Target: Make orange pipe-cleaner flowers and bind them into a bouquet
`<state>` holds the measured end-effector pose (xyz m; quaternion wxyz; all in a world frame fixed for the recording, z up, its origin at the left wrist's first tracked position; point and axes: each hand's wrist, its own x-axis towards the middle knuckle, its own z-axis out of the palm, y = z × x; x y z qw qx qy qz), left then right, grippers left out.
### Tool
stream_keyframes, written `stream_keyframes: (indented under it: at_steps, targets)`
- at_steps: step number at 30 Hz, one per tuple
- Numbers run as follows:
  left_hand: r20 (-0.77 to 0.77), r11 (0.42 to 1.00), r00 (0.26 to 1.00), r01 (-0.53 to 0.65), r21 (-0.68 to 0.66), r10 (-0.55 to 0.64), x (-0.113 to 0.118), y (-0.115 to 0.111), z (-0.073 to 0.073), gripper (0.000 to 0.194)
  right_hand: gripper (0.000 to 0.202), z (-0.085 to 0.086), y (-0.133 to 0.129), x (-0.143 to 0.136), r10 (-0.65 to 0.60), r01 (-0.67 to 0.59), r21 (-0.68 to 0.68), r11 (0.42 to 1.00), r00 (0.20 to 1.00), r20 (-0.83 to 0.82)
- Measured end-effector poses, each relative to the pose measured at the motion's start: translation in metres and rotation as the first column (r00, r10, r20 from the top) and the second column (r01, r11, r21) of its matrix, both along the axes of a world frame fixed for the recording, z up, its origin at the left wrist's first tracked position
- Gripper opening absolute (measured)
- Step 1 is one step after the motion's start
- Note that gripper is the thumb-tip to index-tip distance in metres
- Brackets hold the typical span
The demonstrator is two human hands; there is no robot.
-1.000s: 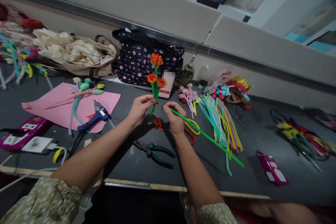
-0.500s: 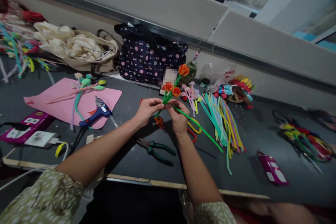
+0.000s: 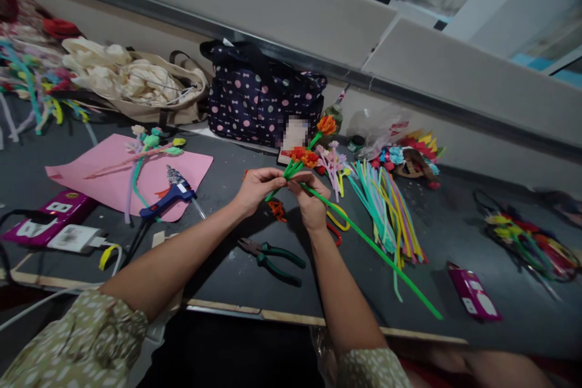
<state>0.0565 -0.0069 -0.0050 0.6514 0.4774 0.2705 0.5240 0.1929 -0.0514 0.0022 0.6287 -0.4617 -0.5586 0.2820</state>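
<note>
- The left hand point(image 3: 259, 191) is pinching the green stems of a small bunch of orange, fuzzy, ruffled-headed flowers point(image 3: 326, 125) between thumb and fingers, above the middle of the dark, smooth tabletop point(image 3: 345, 291).
- The right hand point(image 3: 311, 197) is closing on a long, bright green, fuzzy craft stem point(image 3: 386, 259), its fingertips meeting the left hand's at the bunch; the exact contact there is staying hidden.
- Compared with a second ago, the two hands are now touching rather than working apart, and the bunch is leaning right instead of standing upright.
- Compared with half a second ago, the long stem is reaching farther toward the lower right, its free end hanging past the loose pile of pastel and yellow fuzzy stems point(image 3: 386, 212).
- Steel-jawed pliers with dark green, curved handles point(image 3: 279, 264) are lying open below the hands.
- A blue glue gun point(image 3: 168, 199) is resting partly on a flat pink sheet point(image 3: 109, 160), near pastel fuzzy flowers point(image 3: 150, 140).
- A navy, dotted fabric bag point(image 3: 254, 100) is standing behind, and a glossy magenta box point(image 3: 473, 292) is lying at right.
</note>
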Motion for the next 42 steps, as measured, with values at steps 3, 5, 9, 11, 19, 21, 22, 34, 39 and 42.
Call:
stream_keyframes:
  at_steps: [3, 5, 9, 11, 19, 21, 22, 34, 39, 42]
  targets:
    - [0.019, 1.000, 1.000, 0.023, 0.001, -0.023, 0.000, 0.000, 0.000, 0.024, 0.012, 0.003, -0.002, -0.001, -0.007, 0.004, 0.054, 0.999, 0.999, 0.053]
    - [0.047, 0.999, 0.998, 0.043, -0.001, -0.043, 0.000, 0.000, -0.001, 0.023, 0.012, 0.004, -0.003, -0.001, -0.014, 0.009, 0.081, 0.997, 0.998, 0.066]
    - [0.107, 0.998, 0.993, 0.051, -0.029, -0.048, -0.003, 0.003, -0.002, 0.024, 0.012, -0.001, -0.002, -0.002, -0.018, 0.010, 0.067, 0.998, 0.993, 0.113]
    - [0.130, 0.998, 0.991, 0.031, -0.062, -0.022, -0.006, 0.006, -0.002, 0.024, 0.014, -0.005, -0.001, -0.002, -0.027, 0.022, 0.040, 0.999, 0.990, 0.139]
    - [0.139, 0.991, 0.990, -0.002, -0.133, 0.020, -0.010, 0.012, -0.003, 0.025, 0.019, -0.008, -0.001, -0.009, -0.118, 0.110, 0.055, 0.992, 0.979, 0.166]
    - [0.139, 0.992, 0.990, 0.011, -0.122, 0.006, -0.007, 0.011, -0.006, 0.025, 0.016, -0.007, -0.002, -0.009, -0.171, 0.154, 0.099, 0.983, 0.966, 0.195]
    - [0.137, 0.993, 0.991, 0.015, -0.117, 0.001, -0.006, 0.010, -0.007, 0.025, 0.015, -0.006, -0.003, -0.009, -0.191, 0.169, 0.119, 0.978, 0.960, 0.203]
    - [0.122, 0.996, 0.992, 0.047, -0.072, -0.038, 0.001, 0.003, -0.007, 0.024, 0.009, -0.006, -0.005, -0.010, -0.197, 0.175, 0.134, 0.975, 0.965, 0.171]
    - [0.106, 0.998, 0.994, 0.033, -0.062, -0.026, 0.002, 0.003, -0.006, 0.022, 0.009, -0.008, -0.005, -0.009, -0.199, 0.185, 0.104, 0.977, 0.969, 0.144]
    - [0.101, 0.996, 0.994, 0.043, -0.076, -0.035, 0.003, 0.002, -0.007, 0.023, 0.009, -0.008, -0.005, -0.009, -0.217, 0.205, 0.115, 0.972, 0.970, 0.113]
